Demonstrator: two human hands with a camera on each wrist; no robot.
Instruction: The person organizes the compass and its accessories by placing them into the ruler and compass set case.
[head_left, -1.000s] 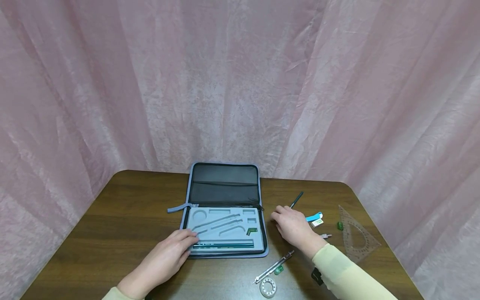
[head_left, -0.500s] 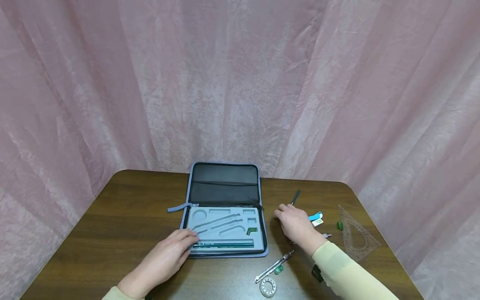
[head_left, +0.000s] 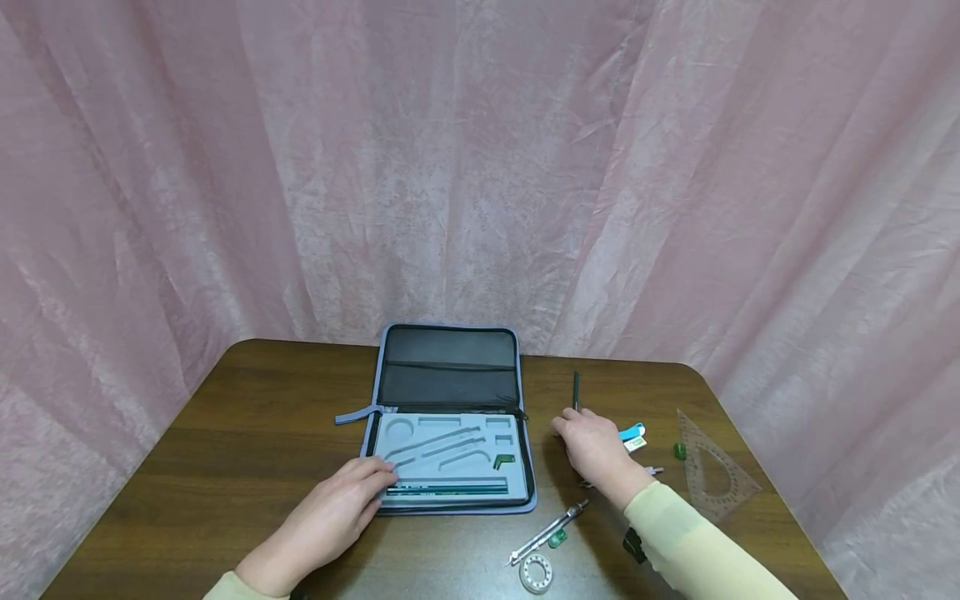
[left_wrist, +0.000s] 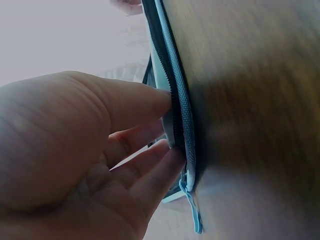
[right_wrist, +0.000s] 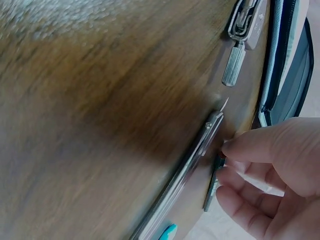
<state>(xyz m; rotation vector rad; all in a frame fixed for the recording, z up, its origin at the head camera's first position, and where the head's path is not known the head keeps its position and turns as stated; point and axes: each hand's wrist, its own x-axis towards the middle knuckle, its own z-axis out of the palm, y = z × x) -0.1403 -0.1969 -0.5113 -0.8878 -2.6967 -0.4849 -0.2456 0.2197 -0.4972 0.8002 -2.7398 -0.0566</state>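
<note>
the dark stick lies to the right of the case, and the right hand pinches its near end between thumb and fingers. its far end has swung leftward over the last second, from a slant to pointing straight away from the person, while the hand has shifted slightly right; i judge that the stick is being turned under control. the left hand is where it was, holding the near left corner of the case.

the case lies open, its dark-lined lid folded back. in the pale tray, two dark green pencils share the long near slot and a green piece sits in a right-hand recess.

outside the case, a silver compass lies near a white ring; a blue item and a clear set square lie farther right on the table.
</note>
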